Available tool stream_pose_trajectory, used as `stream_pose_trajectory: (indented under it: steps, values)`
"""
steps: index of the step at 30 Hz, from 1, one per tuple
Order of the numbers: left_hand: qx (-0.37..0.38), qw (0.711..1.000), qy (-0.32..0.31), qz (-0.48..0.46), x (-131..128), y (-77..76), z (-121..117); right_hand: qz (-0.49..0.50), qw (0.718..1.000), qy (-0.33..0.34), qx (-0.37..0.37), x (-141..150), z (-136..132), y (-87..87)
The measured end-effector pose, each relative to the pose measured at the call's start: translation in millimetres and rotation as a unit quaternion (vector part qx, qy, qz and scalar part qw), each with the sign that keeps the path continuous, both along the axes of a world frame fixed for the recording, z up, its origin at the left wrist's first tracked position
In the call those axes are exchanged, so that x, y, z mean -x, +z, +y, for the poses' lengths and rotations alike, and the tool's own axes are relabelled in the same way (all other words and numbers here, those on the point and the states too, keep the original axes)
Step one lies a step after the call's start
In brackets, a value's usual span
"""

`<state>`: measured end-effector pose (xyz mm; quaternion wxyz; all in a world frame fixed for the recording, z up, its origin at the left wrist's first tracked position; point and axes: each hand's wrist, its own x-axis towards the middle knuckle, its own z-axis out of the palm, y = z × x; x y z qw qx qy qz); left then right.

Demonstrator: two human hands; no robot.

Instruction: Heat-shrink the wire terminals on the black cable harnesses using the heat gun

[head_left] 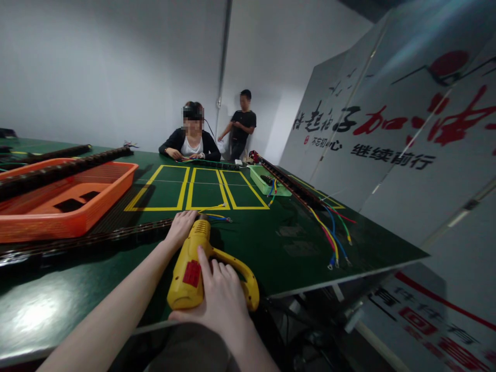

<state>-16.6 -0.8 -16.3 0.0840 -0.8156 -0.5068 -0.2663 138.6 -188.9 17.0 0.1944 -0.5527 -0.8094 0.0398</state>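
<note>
Two hands: right (pixel 222 292) gripping one yellow heat gun (pixel 191 263), left (pixel 182 227) resting at one long dark cable chain (pixel 127 235), grip unclear.

So the left hand (pixel 182 225) and right hand (pixel 225 294) are both bare, with slim fingers, and the forearms (pixel 127 289) are uncovered too. Down at the lap there's some plain, dark grey-brown clothing (pixel 189 349), kinda dim.

at right hand (pixel 223 297): 1 heat gun (pixel 188 276) | leftward: 1 orange basket (pixel 46 227) | beyond: 1 green basket (pixel 258 181), 2 people (pixel 189 147)
</note>
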Motion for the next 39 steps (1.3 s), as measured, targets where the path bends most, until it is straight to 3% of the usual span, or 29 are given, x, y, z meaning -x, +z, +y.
stream_pose_trajectory:
  steps: [4, 10, 15, 22, 32, 39]
  values:
    - [0.003, 1.000, 0.002, -0.002, 2, 0.0, 1, 0.001, 1.000, 0.000, -0.006, 4, 2, -4.3]
    - [0.005, 1.000, 0.002, 0.005, 1, 2.5, -3, 0.003, 1.000, 0.010, 0.002, -15, 0, 1.3]
    - [-0.001, 1.000, 0.016, 0.003, -1, 1.0, -2, 0.000, 1.000, -0.020, 0.020, -33, -6, 4.0]
    - [0.003, 1.000, 0.003, 0.012, 2, 4.7, -6, -0.021, 0.998, -0.061, -0.021, -50, -14, -4.3]
    - [0.014, 0.996, -0.030, -0.084, -2, 14.2, -13, -0.010, 0.998, -0.066, 0.014, -52, -15, -1.5]
    - [0.008, 0.998, -0.004, -0.060, -4, 10.3, -9, -0.016, 0.998, -0.063, 0.001, -53, -14, -3.0]
